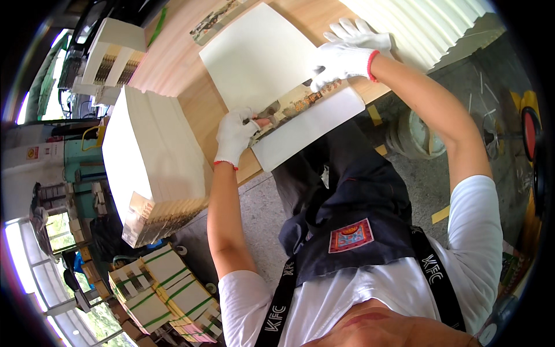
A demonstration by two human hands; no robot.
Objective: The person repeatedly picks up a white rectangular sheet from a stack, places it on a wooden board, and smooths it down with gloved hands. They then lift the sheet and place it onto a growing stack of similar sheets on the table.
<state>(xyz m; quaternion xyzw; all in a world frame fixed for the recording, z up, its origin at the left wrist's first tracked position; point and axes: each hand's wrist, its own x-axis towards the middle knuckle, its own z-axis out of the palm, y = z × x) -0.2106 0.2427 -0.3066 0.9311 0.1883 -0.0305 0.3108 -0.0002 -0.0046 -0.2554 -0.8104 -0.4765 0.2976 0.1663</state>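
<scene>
A large white cardboard sheet [260, 55] lies on the wooden table, with a brown printed strip [309, 103] across it and a white flap [312, 130] reaching over the near table edge. My left hand [234, 136], in a white knit glove with a red cuff, is closed on the strip's left end; a bare fingertip shows there. My right hand [344, 62], gloved the same way, rests on the sheet's right side with its fingers apart. Beside it on the far side lies a white glove [361, 36], seemingly loose.
A tall stack of white sheets [153, 139] stands left of my left hand. White corrugated sheets [419, 26] are at the far right. Another stack [115, 49] is at the far left. Green-strapped bundles [165, 289] sit lower left. A round metal-looking object [413, 136] stands on the floor.
</scene>
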